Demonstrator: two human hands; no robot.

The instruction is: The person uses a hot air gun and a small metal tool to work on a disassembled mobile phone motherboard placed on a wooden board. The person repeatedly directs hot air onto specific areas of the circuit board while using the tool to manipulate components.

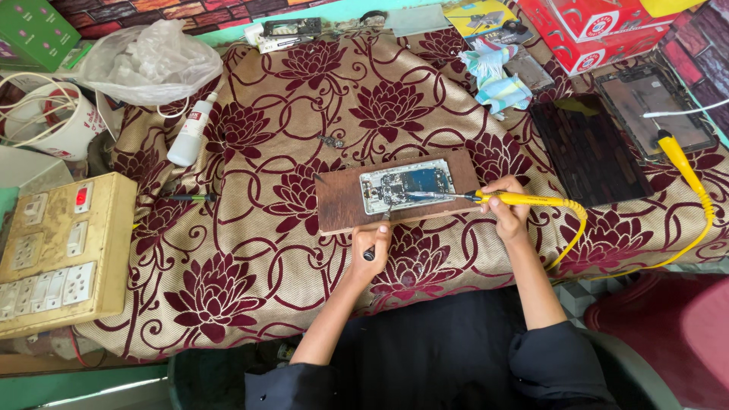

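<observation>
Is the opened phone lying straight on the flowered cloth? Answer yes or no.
No: the opened phone lies on a wooden board that rests on the cloth.

A small phone-repair bench — plainly a workshop. Opened phone [406, 187] on a wooden board [342, 203], yellow soldering iron [524, 200] with coiled cord, bare tablet frame [654, 110], a wooden switchboard [57, 250] with sockets, a white solvent bottle [190, 133], spare-part boxes [600, 26] — all laid over a flowered maroon cloth [250, 258].
</observation>
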